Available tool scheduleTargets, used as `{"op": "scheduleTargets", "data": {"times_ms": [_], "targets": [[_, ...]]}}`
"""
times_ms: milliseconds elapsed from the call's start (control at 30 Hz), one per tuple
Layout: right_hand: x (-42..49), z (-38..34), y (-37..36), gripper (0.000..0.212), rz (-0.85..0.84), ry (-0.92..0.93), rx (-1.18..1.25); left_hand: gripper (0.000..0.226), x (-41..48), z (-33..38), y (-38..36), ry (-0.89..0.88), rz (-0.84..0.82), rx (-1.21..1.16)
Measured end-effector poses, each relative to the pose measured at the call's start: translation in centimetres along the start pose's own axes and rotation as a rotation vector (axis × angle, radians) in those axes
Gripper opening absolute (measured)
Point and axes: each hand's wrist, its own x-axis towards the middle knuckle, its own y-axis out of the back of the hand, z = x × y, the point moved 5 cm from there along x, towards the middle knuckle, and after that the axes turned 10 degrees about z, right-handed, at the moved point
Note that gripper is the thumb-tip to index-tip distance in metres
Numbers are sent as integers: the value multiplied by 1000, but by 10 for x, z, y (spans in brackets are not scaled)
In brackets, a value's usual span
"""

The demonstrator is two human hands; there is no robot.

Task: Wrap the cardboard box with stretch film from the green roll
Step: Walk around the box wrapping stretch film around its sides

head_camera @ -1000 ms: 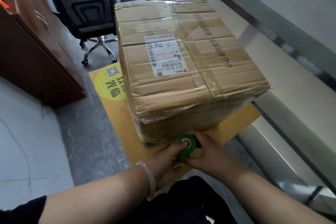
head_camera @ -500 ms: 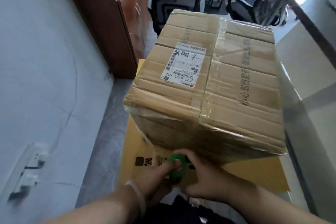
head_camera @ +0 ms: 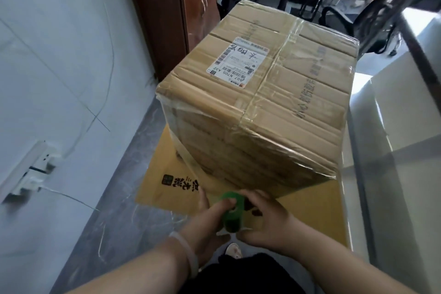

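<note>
A large cardboard box (head_camera: 257, 107) with a white shipping label on top stands on a flat yellow cardboard sheet (head_camera: 317, 212). Clear stretch film covers its sides and upper edges. Just in front of its near bottom corner is the green roll (head_camera: 232, 210), held low over the sheet. My left hand (head_camera: 205, 219) grips the roll from the left with a finger over its end. My right hand (head_camera: 267, 219) grips it from the right. A thin strip of film runs from the roll toward the box's left bottom corner.
A white wall (head_camera: 59, 79) with a socket plate (head_camera: 31, 169) is close on the left. A brown wooden cabinet (head_camera: 164, 14) stands behind the box on the left, office chairs (head_camera: 372, 14) behind it. A pale ledge (head_camera: 401, 126) runs along the right. Grey floor (head_camera: 114, 222) lies left of the sheet.
The view has swung leftward around the box's near corner. Both hands stayed on the green roll and carried it along, low beside the box.
</note>
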Motion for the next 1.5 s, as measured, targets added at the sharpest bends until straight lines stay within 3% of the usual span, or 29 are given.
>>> {"op": "scheduleTargets", "data": {"times_ms": [133,267,400,567,667,833,1033,1133,1300,1400,1500], "targets": [[-12,7,-4,82,-66,-42,-4,137,-5,-13,-5,-47,19,56],[-15,0,7,77,-76,70,-18,107,-18,-13,-18,-121,38,-80],[-9,5,27,82,-69,219,-156,92,-25,-26,-47,-221,41,-212],[-17,35,48,88,-248,195,-76,98,-23,-59,-80,-226,240,-407],[-22,58,66,80,-368,214,-30,103,-22,-71,-99,-240,299,-418],[-25,77,93,89,-451,380,-201,100,-20,-90,-134,-236,370,-481],[-16,97,104,70,-427,293,-132,135,-7,-90,-153,-223,297,-390],[-10,104,114,66,-388,226,-114,131,10,-81,-163,-230,235,-358],[-6,122,128,80,-340,234,-287,150,32,-86,-182,-188,152,-370],[-1,125,132,78,-301,246,-280,149,35,-85,-190,-161,179,-408],[13,125,138,82,-382,243,-274,142,35,-82,-196,-110,230,-387]]}}
